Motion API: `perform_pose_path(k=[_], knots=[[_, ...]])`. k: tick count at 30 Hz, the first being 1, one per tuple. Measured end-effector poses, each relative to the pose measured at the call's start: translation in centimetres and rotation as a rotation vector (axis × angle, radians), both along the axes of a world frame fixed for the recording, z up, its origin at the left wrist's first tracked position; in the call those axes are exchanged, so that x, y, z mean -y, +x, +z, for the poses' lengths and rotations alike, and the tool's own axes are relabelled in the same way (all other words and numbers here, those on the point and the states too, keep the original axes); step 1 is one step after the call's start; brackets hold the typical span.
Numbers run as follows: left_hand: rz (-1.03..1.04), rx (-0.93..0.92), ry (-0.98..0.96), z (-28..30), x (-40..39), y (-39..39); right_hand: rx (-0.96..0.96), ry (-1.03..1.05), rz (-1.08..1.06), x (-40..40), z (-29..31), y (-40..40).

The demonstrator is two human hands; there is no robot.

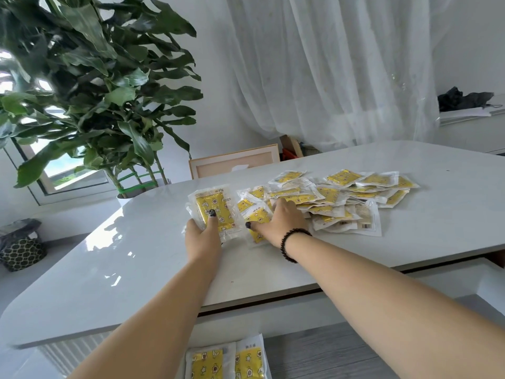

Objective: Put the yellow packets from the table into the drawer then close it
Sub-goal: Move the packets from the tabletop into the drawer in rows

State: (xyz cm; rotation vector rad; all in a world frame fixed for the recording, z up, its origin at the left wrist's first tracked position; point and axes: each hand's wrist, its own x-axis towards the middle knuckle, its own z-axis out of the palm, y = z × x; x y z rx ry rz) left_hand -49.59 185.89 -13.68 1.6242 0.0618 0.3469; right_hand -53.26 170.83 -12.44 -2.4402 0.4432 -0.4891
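head | left hand (202, 236) is gripping a stack of yellow packets (214, 212), thumb pinching on top | right hand (276, 218) is pressing spread fingers into the pile (341, 198) at 3 o'clock on the bench (109, 269) | drawer (314, 354) is sitting open at 6 o'clock, two packets inside | risk: slick stack is fanning, packets slipping off bench edge past drawer

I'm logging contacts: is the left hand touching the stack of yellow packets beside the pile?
Touching. The head view shows the left hand gripping the stack of yellow packets, its thumb lying across the top packet's face.
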Motion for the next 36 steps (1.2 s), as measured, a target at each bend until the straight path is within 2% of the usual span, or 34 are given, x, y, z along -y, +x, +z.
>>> perform_pose_path(k=[4,7,9,12,14,16,17,21,28,36], knots=[[0.000,0.015,0.002,0.1,-0.1,-0.3,-0.184,0.197,-0.041,-1.3,1.7,0.6],[-0.003,0.018,-0.002,0.2,-0.1,-0.4,-0.322,0.170,0.138,-0.7,4.2,-0.3],[-0.007,0.018,-0.011,0.1,-0.1,-0.4,-0.371,0.157,0.166,0.0,5.4,-1.1],[-0.024,0.015,-0.016,0.0,-0.2,-0.2,-0.258,0.179,0.056,2.3,6.1,-0.8],[-0.034,0.011,-0.007,-0.1,-0.2,-0.1,-0.163,0.105,-0.037,4.4,6.6,-1.2],[-0.035,0.016,0.007,-0.1,-0.1,-0.1,-0.148,-0.001,-0.148,6.7,6.2,-1.6],[-0.036,0.019,0.010,-0.1,-0.1,0.0,-0.172,0.009,-0.175,7.9,5.8,-1.9],[-0.039,0.028,0.029,0.0,0.0,-0.2,-0.202,0.255,-0.171,9.9,4.3,-2.4],[0.008,0.010,0.044,0.2,0.0,-0.3,-0.082,0.382,-0.305,9.9,4.7,-1.5],[-0.014,0.015,0.072,0.2,0.0,-0.4,-0.079,0.508,-0.284,10.0,4.9,-1.6]])
